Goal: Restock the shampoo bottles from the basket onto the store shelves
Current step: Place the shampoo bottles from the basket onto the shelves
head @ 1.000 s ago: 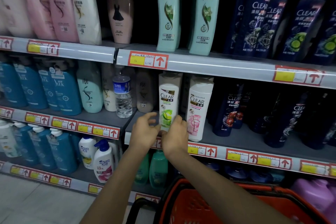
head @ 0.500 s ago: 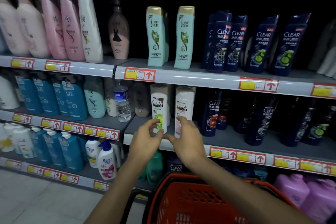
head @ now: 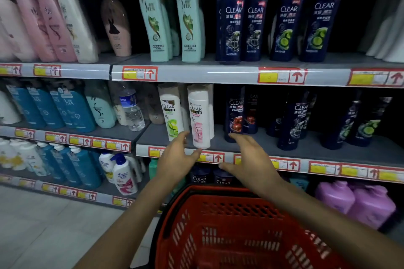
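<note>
Both hands empty, fingers spread: left hand (head: pixel 177 159) by the green-label Clear bottle (head: pixel 172 113), right hand (head: pixel 251 159) near the pink-label Clear bottle (head: pixel 199 116). Both bottles stand upright on the middle shelf (head: pixel 262 144), with the red basket (head: pixel 181 231) below.

Both hands raised, fingers spread: left (head: pixel 175 158), right (head: pixel 251 160).

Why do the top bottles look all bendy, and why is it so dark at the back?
Head view: the wide-angle lens curves things near the edges, so the pink bottles and teal bottles lean; the same view is dim, shelf backs go black, glare streaks the top shelf strip, and price tags blur unreadably.
</note>
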`<state>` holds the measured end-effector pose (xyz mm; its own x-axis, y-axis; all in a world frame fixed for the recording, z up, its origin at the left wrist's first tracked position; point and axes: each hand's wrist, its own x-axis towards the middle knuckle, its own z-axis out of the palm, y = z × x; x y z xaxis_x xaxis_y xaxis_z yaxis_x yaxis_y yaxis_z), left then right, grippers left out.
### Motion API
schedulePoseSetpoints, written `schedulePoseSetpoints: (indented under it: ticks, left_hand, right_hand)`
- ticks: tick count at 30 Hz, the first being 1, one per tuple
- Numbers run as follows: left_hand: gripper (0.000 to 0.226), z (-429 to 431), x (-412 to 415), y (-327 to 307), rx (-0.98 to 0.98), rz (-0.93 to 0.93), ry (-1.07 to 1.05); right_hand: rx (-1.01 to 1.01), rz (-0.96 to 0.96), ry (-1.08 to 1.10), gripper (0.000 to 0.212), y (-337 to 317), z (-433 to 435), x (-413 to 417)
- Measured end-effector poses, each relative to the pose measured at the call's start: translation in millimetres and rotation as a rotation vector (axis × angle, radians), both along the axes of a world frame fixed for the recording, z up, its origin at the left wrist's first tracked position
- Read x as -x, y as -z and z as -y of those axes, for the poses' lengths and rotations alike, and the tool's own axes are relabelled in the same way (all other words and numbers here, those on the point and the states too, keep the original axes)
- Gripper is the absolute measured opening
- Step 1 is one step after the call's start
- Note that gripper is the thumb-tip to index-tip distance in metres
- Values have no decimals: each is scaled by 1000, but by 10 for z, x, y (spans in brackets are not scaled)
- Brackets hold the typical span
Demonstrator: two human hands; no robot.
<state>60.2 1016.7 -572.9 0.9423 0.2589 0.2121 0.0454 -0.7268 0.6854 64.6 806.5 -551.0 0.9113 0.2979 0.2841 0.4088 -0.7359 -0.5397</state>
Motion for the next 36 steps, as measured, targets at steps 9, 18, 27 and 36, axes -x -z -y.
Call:
schedulePoseSetpoints:
  ticks: [9,18,27,36]
  left_hand:
    - [74,260,-827,79,171,84,-171]
    - [55,458,-1011,-17,297,173,-295]
    - [63,203,-321,-101,508,376,-232]
    - [66,-325,358,20,577,320,-239]
  right_hand:
    - [8,-70,17,80,259,621,-106]
    - [-38,-82,-7,75,278,611,-111]
    - [-52,-93,-17,67,291,446,-57]
    - [-105,-84,39,54,213,-391,-497]
